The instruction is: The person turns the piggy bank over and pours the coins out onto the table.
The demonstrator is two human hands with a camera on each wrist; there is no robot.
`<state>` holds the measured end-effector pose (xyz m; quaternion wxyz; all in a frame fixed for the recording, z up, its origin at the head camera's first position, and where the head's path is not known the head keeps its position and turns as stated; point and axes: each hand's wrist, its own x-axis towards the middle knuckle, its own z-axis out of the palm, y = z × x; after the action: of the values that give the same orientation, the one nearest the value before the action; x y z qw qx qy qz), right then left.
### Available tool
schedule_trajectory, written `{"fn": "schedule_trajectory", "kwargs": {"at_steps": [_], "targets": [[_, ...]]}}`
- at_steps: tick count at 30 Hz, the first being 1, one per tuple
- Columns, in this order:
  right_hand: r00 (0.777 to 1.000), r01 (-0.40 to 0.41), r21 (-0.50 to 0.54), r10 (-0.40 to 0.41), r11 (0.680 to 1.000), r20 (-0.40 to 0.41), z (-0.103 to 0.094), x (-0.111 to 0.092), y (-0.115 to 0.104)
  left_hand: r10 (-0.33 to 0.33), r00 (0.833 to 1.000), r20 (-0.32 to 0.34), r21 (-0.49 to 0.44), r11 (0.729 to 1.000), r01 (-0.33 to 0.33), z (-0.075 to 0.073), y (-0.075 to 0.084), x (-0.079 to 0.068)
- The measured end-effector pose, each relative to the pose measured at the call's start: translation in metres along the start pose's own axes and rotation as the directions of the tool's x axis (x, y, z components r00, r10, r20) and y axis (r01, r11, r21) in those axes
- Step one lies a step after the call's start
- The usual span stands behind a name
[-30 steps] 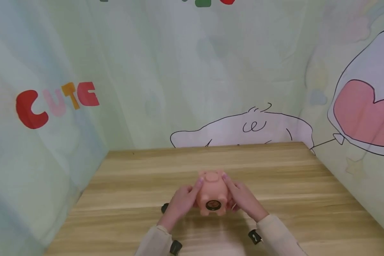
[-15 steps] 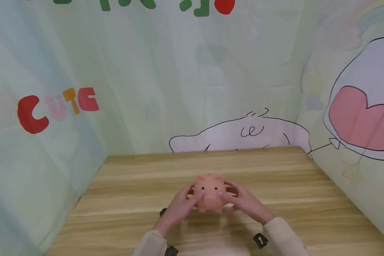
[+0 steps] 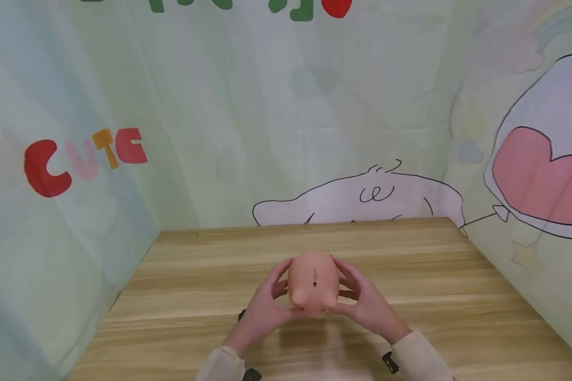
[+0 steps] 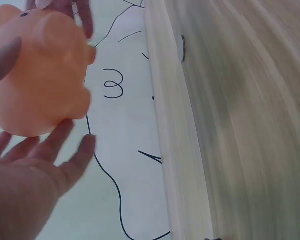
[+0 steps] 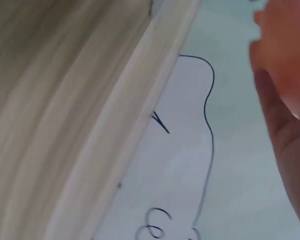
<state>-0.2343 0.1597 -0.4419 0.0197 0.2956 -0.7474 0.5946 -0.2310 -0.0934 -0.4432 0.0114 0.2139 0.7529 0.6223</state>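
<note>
A pink piggy bank (image 3: 313,286) is held between both hands above the table, its back with the coin slot facing up in the head view. My left hand (image 3: 267,304) grips its left side, thumb near the head end and fingers spread along the flank. On the opposite side my right hand (image 3: 369,307) grips it in much the same way. The left wrist view shows the piggy bank (image 4: 42,75) clear of the tabletop, with fingers curved round it. Only part of its body (image 5: 290,55) appears in the right wrist view, beside a finger.
A small flat silvery disc (image 4: 182,48) lies on the wooden table (image 3: 209,264). Behind the table hangs a pale printed curtain (image 3: 267,106), which also runs along both sides. Black wrist straps (image 3: 390,362) show at the sleeves.
Both hands have turned the piggy bank: first its underside with a dark round plug showed, then its face, and now its slotted back. It stays at about the same spot.
</note>
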Motion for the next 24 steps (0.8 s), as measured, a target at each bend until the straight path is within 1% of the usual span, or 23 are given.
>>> {"fn": "schedule_trajectory", "kwargs": {"at_steps": [2,4,7,9,11,13,16,17,19,22,24], "targets": [[0.995,0.094,-0.077,-0.096,0.993,-0.020,0.002,-0.001,-0.001,0.045,0.999,-0.008,0.011,0.999,-0.045,0.000,0.000,0.000],[0.986,0.160,-0.127,-0.165,0.979,-0.034,0.003,-0.001,-0.001,0.074,0.997,-0.012,0.008,0.997,-0.074,0.001,-0.001,-0.001],[0.981,0.183,-0.138,-0.191,0.973,-0.045,0.006,-0.002,0.000,0.082,0.996,-0.017,0.010,0.997,-0.082,0.002,-0.001,-0.002],[0.984,0.170,-0.117,-0.176,0.978,-0.038,0.007,-0.003,0.001,0.076,0.997,-0.018,0.013,0.997,-0.076,0.001,-0.002,-0.004],[0.989,0.140,-0.095,-0.144,0.986,-0.028,0.007,-0.003,0.002,0.068,0.997,-0.019,0.022,0.997,-0.068,0.001,-0.002,-0.005],[0.995,0.094,-0.065,-0.096,0.993,-0.019,0.007,-0.005,0.003,0.052,0.999,-0.015,0.016,0.999,-0.052,0.001,-0.002,-0.006],[0.999,0.010,-0.014,-0.011,1.000,-0.030,0.004,-0.005,0.003,-0.002,1.000,-0.009,0.016,1.000,0.002,0.001,-0.001,-0.004],[0.999,-0.016,0.003,0.016,1.000,-0.037,0.003,-0.005,0.003,-0.015,1.000,-0.003,0.004,1.000,0.016,0.000,0.000,-0.003],[0.996,-0.070,0.036,0.071,0.997,-0.048,0.000,-0.004,0.003,-0.052,0.999,0.011,-0.003,0.999,0.052,0.000,0.001,-0.001],[0.982,-0.172,0.069,0.176,0.983,-0.064,-0.001,0.000,0.002,-0.089,0.995,0.036,-0.001,0.996,0.089,-0.002,0.003,0.003],[0.968,-0.234,0.081,0.240,0.969,-0.077,0.000,0.003,0.002,-0.121,0.992,0.032,0.048,0.992,0.119,-0.002,0.005,0.006]]}}
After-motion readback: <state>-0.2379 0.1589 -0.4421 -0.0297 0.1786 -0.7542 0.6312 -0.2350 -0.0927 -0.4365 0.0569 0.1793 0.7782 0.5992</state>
